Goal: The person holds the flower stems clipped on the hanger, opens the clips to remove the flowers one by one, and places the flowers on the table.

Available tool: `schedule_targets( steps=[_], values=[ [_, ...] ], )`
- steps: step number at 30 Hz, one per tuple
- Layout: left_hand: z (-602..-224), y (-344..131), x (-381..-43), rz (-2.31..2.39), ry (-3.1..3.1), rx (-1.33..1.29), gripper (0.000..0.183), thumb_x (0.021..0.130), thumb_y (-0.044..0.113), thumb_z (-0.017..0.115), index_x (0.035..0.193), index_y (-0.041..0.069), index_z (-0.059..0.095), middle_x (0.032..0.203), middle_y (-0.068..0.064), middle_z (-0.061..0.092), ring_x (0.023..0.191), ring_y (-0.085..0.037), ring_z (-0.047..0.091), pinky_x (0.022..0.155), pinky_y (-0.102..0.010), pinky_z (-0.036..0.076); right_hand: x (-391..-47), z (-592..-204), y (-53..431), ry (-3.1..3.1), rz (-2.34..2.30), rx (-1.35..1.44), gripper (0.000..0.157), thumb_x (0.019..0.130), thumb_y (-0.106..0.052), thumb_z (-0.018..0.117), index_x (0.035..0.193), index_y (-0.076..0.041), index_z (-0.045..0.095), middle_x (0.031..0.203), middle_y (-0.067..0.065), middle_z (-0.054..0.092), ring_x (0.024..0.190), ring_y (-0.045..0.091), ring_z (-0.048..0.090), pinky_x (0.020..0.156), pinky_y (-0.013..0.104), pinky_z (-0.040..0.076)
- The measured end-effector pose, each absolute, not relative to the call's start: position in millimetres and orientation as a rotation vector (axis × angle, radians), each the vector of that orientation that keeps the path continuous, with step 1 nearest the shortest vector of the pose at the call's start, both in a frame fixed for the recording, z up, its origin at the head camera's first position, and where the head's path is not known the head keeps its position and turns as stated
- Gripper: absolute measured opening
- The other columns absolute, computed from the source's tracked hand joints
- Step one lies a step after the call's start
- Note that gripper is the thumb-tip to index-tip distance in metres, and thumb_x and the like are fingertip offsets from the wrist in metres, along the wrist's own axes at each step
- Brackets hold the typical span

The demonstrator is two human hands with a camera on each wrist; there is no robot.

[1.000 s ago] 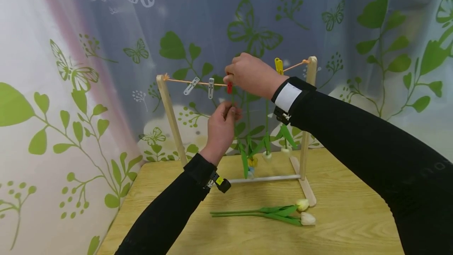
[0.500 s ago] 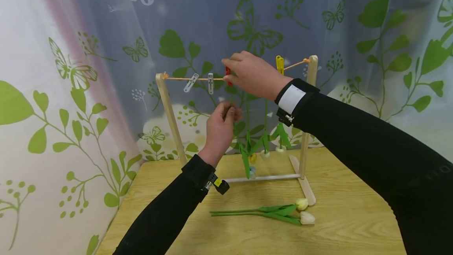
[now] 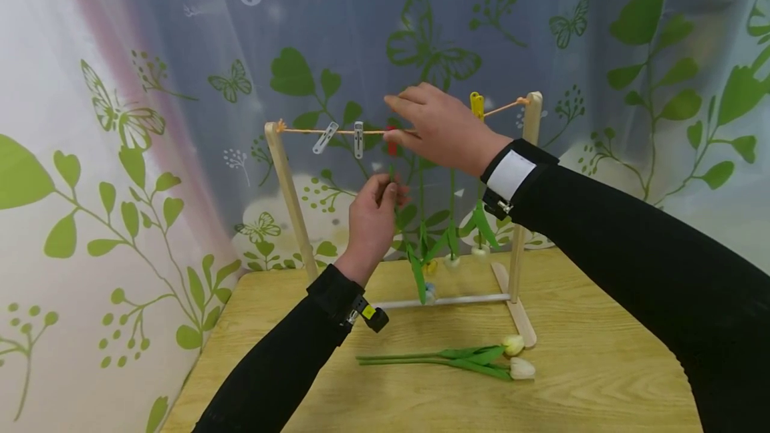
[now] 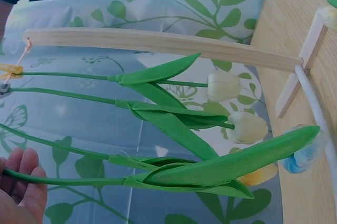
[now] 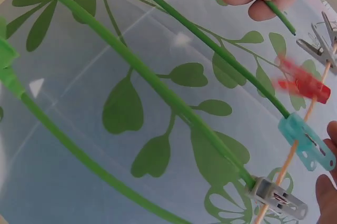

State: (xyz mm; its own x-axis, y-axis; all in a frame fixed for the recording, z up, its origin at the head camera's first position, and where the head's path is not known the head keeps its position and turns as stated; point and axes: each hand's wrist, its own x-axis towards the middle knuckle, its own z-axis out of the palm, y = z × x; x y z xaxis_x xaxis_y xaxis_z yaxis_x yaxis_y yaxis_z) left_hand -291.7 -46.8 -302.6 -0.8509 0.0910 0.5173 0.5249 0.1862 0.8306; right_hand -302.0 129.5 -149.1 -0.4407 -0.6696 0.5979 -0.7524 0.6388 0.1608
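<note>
My left hand (image 3: 373, 212) pinches the green stem of an upside-down blue artificial tulip (image 4: 305, 158) below the cord. In the right wrist view, that stem's cut end stands free beyond the fingertips, apart from the red clothespin (image 5: 305, 84). This clothespin sits on the orange cord (image 5: 287, 162) and looks blurred. Above and beside it, my right hand (image 3: 448, 129) has its fingers extended and apart. At the right wrist view's edge, its fingertips are near a teal clothespin (image 5: 305, 140), which clips another stem. A grey clothespin (image 5: 276, 196) holds a further stem.
Two pale clothespins (image 3: 358, 140) sit left on the cord, a yellow one (image 3: 476, 105) at right. White tulips (image 4: 247, 128) hang inverted, a yellow one (image 4: 259, 174) behind the blue. Wooden posts (image 3: 289, 199) support the cord. Two loose tulips (image 3: 469, 361) lie on the table (image 3: 577, 353).
My right hand first gripped the red clothespin, lifted it slightly, then let go; its fingers have spread and shifted right. The left hand keeps its pinch, almost still.
</note>
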Motion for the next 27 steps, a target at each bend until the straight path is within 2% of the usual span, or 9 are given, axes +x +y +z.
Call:
schedule_targets(
  steps=[5, 12, 14, 19, 22, 27],
  values=[
    [-305, -48, -290, -1.705, -2.107, -0.581, 0.028, 0.114, 0.022, 0.043, 0.138, 0.017, 0.054, 0.127, -0.006, 0.066, 0.116, -0.019, 0.067, 0.108, -0.028, 0.054, -297, -165, 137, -2.071, 0.202, 1.142, 0.056, 0.1, -0.031, 0.072, 0.144, -0.001, 0.059, 0.131, 0.019, 0.066, 0.123, 0.035, 0.06, 0.099, 0.046, 0.056],
    [-310, -52, -288, -1.77, -2.089, -0.566, 0.035, 0.113, 0.024, 0.044, 0.144, 0.011, 0.052, 0.131, -0.01, 0.065, 0.119, -0.024, 0.067, 0.109, -0.031, 0.054, -293, -194, 145, -1.819, 0.129, 1.196, 0.049, 0.094, -0.024, 0.08, 0.132, 0.004, 0.067, 0.115, 0.019, 0.071, 0.106, 0.036, 0.067, 0.1, 0.049, 0.057],
    [-310, -53, -285, -1.783, -2.088, -0.56, 0.034, 0.113, 0.022, 0.045, 0.143, 0.009, 0.053, 0.131, -0.013, 0.065, 0.119, -0.027, 0.067, 0.108, -0.032, 0.055, -292, -202, 147, -1.793, 0.119, 1.203, 0.047, 0.093, -0.023, 0.081, 0.13, 0.004, 0.068, 0.113, 0.019, 0.071, 0.106, 0.035, 0.067, 0.101, 0.048, 0.057],
    [-300, -52, -271, -1.8, -2.077, -0.564, 0.031, 0.113, 0.013, 0.044, 0.141, 0.004, 0.053, 0.13, -0.019, 0.064, 0.119, -0.034, 0.066, 0.108, -0.036, 0.055, -288, -225, 149, -1.777, 0.109, 1.262, 0.044, 0.091, -0.021, 0.083, 0.127, 0.003, 0.071, 0.112, 0.017, 0.072, 0.104, 0.032, 0.068, 0.094, 0.042, 0.061],
    [-295, -52, -262, -1.799, -2.077, -0.568, 0.031, 0.113, 0.01, 0.043, 0.142, 0.001, 0.05, 0.132, -0.02, 0.063, 0.12, -0.035, 0.065, 0.109, -0.037, 0.054, -284, -241, 148, -1.833, 0.136, 1.271, 0.045, 0.09, -0.021, 0.084, 0.126, 0.003, 0.071, 0.113, 0.016, 0.071, 0.103, 0.03, 0.067, 0.087, 0.038, 0.063],
    [-293, -50, -257, -1.816, -2.057, -0.585, 0.031, 0.113, 0.01, 0.042, 0.142, 0.001, 0.05, 0.132, -0.021, 0.062, 0.121, -0.034, 0.063, 0.111, -0.041, 0.053, -278, -274, 144, -2.076, 0.263, 1.203, 0.047, 0.093, -0.024, 0.081, 0.13, 0.001, 0.067, 0.116, 0.014, 0.069, 0.105, 0.027, 0.068, 0.084, 0.036, 0.064]
  ],
)
